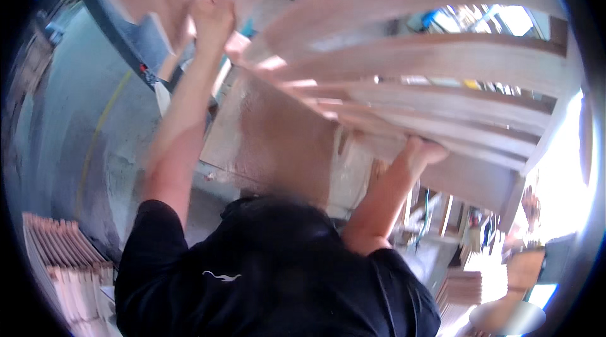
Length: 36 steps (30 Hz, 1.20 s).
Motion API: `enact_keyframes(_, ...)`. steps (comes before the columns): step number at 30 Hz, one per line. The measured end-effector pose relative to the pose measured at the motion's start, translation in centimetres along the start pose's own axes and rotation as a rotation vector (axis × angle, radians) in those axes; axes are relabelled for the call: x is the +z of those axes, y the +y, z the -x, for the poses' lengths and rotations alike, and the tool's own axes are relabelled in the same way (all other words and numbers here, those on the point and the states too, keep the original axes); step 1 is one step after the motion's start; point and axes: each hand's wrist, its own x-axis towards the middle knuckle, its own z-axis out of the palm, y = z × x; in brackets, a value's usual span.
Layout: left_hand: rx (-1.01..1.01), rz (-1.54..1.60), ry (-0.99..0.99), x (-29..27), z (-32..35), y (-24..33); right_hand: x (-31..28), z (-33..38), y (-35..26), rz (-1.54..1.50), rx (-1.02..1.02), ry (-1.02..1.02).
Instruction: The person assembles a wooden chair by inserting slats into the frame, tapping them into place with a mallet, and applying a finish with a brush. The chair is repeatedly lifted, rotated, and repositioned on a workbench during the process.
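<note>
A large pale wooden slatted frame (416, 65) is raised in front of me, its broad slats fanning across the upper right and somewhat blurred by motion. My left hand (214, 12) is up at the top left with its fingers closed on the frame's wood beside the slats. Lower down on the right, my right hand (426, 151) grips the frame's lower rail (372, 138), and its fingertips are partly hidden behind the wood. Beneath the frame, between my arms, is a brown wooden panel (284, 129).
Stacked wooden slats (63, 255) stand at the lower left, with another wood stack (464, 286) at the lower right. A round pale top (508, 318) is close to that stack. The grey floor (82, 97) carries a yellow line. A dark curved edge (104, 18) runs along the upper left.
</note>
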Motion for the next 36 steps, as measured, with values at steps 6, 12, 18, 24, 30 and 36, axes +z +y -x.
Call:
enact_keyframes(6, -0.212, -0.043, 0.021, 4.6, 3.4, -14.8, 0.8, -4.3, 4.4, 0.088, 0.194, 0.167)
enact_keyframes(12, -0.458, 0.538, -0.060, 7.1, 5.1, -21.4, 2.3, -4.9, 6.0, 0.127, 0.211, 0.204)
enact_keyframes(18, -0.734, 0.562, 0.054, 8.8, 7.4, -22.8, 2.4, -5.7, 8.9, 0.202, 0.196, 0.209)
enact_keyframes(24, -0.603, 0.325, 0.014, 7.7, 6.8, -22.8, 3.9, -3.7, 10.5, 0.283, 0.269, 0.160)
enact_keyframes(30, -0.452, -0.205, -0.201, 6.2, 5.1, -20.4, 1.5, -3.9, 13.1, 0.449, 0.173, 0.038)
enact_keyframes(36, -0.362, -0.020, -0.163, 6.4, 6.5, -14.1, -2.3, -5.6, 11.7, 0.690, 0.096, 0.016)
